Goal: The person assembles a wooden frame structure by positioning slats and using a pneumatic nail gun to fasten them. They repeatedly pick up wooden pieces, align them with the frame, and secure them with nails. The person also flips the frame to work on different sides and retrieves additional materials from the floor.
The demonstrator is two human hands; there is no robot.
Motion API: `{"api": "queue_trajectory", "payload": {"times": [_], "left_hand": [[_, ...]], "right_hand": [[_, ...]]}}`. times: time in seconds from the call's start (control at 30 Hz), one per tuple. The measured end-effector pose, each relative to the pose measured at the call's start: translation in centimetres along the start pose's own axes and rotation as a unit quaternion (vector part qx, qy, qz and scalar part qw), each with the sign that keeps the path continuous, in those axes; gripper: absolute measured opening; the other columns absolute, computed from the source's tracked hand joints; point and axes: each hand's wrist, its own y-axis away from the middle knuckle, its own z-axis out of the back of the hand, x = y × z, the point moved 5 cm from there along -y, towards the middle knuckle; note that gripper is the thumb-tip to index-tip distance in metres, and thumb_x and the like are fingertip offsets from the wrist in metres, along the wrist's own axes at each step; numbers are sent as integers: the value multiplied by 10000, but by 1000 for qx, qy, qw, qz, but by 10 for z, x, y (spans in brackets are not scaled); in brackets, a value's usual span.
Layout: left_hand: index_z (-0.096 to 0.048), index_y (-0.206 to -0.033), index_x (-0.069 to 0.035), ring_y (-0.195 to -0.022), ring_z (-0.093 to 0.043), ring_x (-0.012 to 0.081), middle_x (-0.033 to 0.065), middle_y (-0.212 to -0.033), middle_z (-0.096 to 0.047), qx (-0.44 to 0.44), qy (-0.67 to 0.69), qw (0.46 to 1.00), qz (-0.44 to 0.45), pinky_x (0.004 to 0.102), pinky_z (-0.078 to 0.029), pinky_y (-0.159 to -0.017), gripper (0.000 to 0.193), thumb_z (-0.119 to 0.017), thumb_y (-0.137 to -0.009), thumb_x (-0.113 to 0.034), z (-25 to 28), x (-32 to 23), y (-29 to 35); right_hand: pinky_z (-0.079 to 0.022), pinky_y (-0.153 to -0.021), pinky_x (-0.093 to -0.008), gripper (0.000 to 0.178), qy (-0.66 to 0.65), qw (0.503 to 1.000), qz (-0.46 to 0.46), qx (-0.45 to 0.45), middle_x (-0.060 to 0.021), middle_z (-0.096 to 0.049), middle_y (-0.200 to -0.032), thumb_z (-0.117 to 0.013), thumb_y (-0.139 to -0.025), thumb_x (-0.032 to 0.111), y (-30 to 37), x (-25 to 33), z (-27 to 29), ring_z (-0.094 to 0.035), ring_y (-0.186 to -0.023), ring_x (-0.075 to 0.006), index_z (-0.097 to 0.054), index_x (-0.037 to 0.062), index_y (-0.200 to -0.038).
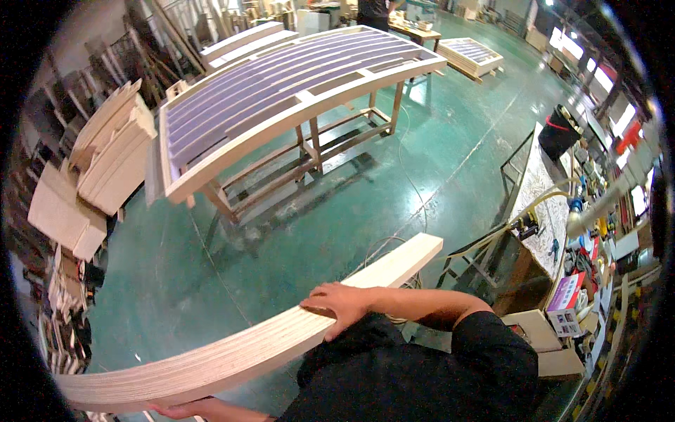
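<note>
A long, pale wooden beam with fine lines running along its side crosses in front of my body, from the lower left to the middle right. My right hand is wrapped over its upper edge near the middle, thumb on the near side. At the lower left, my left hand holds the beam from below; its fingers are partly hidden behind the wood. Beyond the beam stands a large slatted wooden frame with purplish panels between its slats, lying on a brown wooden stand.
Stacked boards lean at the left. On the right is a cluttered workbench with a black bucket, tools and boxes. A hose trails over the green floor. Another slatted frame lies farther back, near a person.
</note>
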Motion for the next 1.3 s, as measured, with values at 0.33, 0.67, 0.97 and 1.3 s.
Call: {"api": "queue_trajectory", "payload": {"times": [0.33,0.67,0.97,1.3], "left_hand": [[-265,-1560,37,-1409,-426,418,287,-1530,-393,152,146,977,-10,523,-358,-1193,1001,-430,-883,-682,-319,94,18],[-228,-1573,23,-1435,-377,443,294,-1535,-381,134,173,976,17,554,-322,-1208,1003,-431,-872,-665,-604,144,104],[-45,-1631,-52,-1505,-186,520,360,-1629,-118,152,358,919,67,625,-186,-1223,1071,-487,-885,-681,-785,285,166],[-215,-1579,-71,-1358,-438,407,240,-1444,-411,100,439,868,211,589,-441,-1060,1019,-531,-868,-729,-876,402,318]], "right_hand": [[-361,-1064,-502,1068,64,992,19,-110,-215,-498,-1397,-834,-691,597,22,-171,291,-473,-1291,-387,-425,38,-1505],[-394,-1022,-525,1101,113,983,30,-141,-232,-521,-1358,-817,-664,674,55,-336,527,-496,-1242,-415,-435,50,-1487],[-391,-1106,-516,1143,172,973,-91,-128,-233,-465,-1425,-958,-503,469,101,-476,729,-455,-1325,-420,-497,20,-1448],[-362,-1140,-480,1234,230,964,-133,-26,-184,-410,-1459,-981,-441,391,165,-595,896,-401,-1374,-358,-450,8,-1488]]}}
